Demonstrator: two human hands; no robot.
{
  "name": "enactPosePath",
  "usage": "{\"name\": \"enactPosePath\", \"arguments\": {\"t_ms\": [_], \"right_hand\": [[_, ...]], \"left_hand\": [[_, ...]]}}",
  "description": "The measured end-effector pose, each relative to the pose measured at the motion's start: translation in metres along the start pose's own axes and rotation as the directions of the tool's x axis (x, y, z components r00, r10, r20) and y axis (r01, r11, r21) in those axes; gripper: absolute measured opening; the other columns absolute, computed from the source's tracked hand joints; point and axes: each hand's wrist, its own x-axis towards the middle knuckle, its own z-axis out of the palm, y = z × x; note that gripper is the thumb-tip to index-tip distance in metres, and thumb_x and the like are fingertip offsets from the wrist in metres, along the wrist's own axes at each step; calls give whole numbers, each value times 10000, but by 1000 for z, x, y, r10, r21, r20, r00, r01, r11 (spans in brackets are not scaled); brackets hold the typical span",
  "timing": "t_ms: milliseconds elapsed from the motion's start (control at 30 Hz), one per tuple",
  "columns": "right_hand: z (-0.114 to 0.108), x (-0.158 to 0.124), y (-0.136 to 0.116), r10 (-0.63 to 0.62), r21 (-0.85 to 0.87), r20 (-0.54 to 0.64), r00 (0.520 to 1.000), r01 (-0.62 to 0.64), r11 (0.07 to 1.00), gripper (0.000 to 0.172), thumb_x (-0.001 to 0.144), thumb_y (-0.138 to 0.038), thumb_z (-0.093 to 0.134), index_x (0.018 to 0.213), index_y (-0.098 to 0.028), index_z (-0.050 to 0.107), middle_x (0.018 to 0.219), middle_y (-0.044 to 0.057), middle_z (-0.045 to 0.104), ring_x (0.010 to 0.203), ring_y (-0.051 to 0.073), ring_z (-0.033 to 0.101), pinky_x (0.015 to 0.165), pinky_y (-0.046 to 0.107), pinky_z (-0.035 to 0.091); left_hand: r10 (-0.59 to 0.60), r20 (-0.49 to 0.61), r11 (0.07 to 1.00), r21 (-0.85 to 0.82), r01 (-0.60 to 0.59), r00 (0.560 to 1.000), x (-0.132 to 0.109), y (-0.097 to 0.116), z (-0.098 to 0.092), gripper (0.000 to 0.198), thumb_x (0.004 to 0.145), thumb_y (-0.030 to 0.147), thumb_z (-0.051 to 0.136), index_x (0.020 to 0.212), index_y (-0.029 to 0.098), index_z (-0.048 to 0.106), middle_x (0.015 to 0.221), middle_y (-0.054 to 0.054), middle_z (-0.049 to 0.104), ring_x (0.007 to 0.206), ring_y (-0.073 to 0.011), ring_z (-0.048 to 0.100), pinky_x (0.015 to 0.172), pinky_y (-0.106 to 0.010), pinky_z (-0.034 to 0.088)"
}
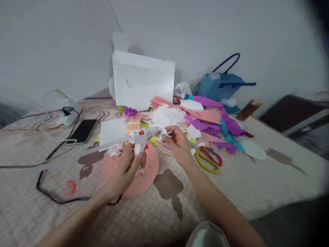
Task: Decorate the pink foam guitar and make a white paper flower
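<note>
My left hand (131, 163) is wrapped round the grip of a white hot glue gun (142, 136), whose nozzle points right. A long pale glue stick (102, 146) juts out of its back end. Pinched in my right hand (178, 144) is a small white paper flower with fringed petals (164, 134), held right at the nozzle; whether they touch, I cannot tell. Below the gun lies a round pink paper disc (144, 178), partly covered by my left hand. A pink fringed paper piece with a purple flower (130, 112) lies behind the gun.
Red- and yellow-handled scissors (208, 159) lie right of my right hand. Behind are shredded white paper (168, 116), purple crepe paper (226, 115), a white board (145, 79) and a blue bag (218, 85). At left are a phone (83, 131) and a black cord (51, 195).
</note>
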Motion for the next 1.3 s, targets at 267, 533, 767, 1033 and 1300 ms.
{"name": "enactPosePath", "arguments": {"t_ms": [267, 533, 767, 1033, 1300], "right_hand": [[3, -6, -2, -61, -219, -64, 996, 46, 975, 117, 779, -251, 593, 885, -214, 564, 781, -10, 559, 685, 121, 508, 664, 257, 426], [1, -6, 7, 78, -89, -34, 996, -81, 993, 249, 732, -322, 656, 951, -217, 601, 716, -19, 591, 649, 131, 561, 662, 293, 479], [-1, -2, 8, 71, -91, -37, 997, -74, 993, 196, 709, -305, 659, 867, -209, 595, 727, -13, 613, 624, 125, 567, 610, 277, 487], [5, -4, 5, -3, -214, -81, 997, -15, 977, 156, 701, -266, 637, 830, -197, 581, 765, -1, 611, 622, 119, 524, 619, 265, 449], [10, -6, 2, -170, -376, -57, 984, 136, 916, 149, 651, -91, 514, 744, -204, 544, 684, -32, 546, 599, 112, 460, 592, 240, 392]], "left_hand": [[-53, 11, 998, 18, 53, 999, -4, -5, 4, 95, 923, 248, 353, 837, 218, 325, 703, 38, 461, 608, -104, 448, 581, -249, 406], [-108, 47, 984, 146, 100, 993, -7, -10, 4, 121, 923, 276, 365, 826, 223, 316, 722, 34, 465, 617, -113, 449, 584, -256, 409], [-122, 106, 989, 102, 111, 987, -7, -11, 3, 92, 930, 282, 348, 867, 225, 312, 736, 37, 482, 618, -110, 455, 581, -251, 404], [-143, 99, 976, 178, 124, 985, -9, -12, 8, 135, 919, 290, 366, 813, 218, 325, 720, 23, 460, 636, -128, 440, 602, -276, 378], [-181, 113, 980, 98, 171, 977, -11, -16, 14, 113, 924, 297, 354, 850, 214, 334, 705, 28, 464, 614, -124, 447, 602, -279, 371]]}}
